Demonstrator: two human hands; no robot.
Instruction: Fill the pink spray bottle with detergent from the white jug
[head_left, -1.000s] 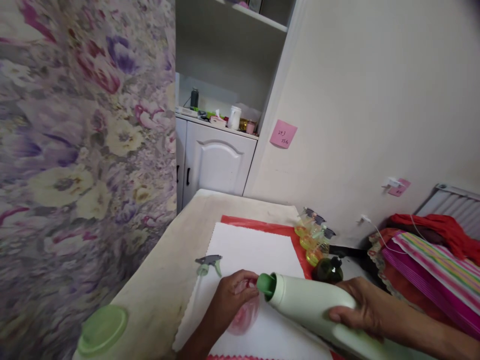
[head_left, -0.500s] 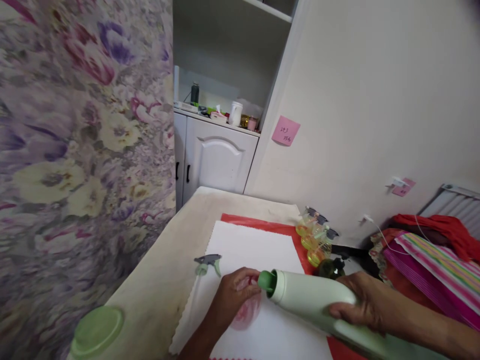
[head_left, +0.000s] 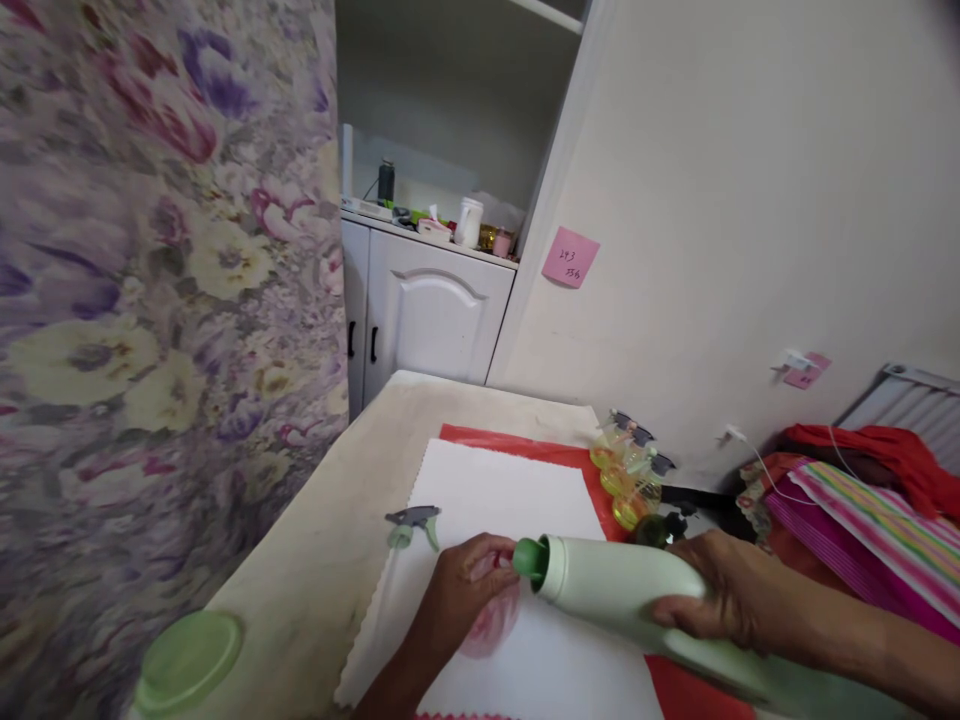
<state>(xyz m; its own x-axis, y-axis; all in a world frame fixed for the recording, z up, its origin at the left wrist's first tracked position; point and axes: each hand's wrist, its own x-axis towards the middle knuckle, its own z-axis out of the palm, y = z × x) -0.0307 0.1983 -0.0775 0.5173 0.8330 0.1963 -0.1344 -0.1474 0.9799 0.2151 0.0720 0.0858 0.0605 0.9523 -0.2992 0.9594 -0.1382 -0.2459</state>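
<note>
My right hand point(head_left: 720, 590) grips a large pale green bottle point(head_left: 622, 590), tipped almost flat with its darker green neck pointing left. My left hand point(head_left: 461, 590) is wrapped round a small clear pink bottle point(head_left: 495, 620) that stands on a white cloth point(head_left: 502, 500). The big bottle's neck sits right at the pink bottle's top. A grey and green spray head point(head_left: 415, 524) lies loose on the cloth's left edge, just beyond my left hand.
The cloth lies on a red sheet point(head_left: 525, 450) on a beige table point(head_left: 352, 500). Three small yellow spray bottles point(head_left: 630, 475) and a dark green one point(head_left: 656, 528) stand at the right. A green lid point(head_left: 187, 660) is near left. Floral curtain left, white cupboard behind, bright fabrics right.
The view has shifted slightly. The big bottle has lifted a little and stayed at the pink bottle's top. Both hands keep their grip.
</note>
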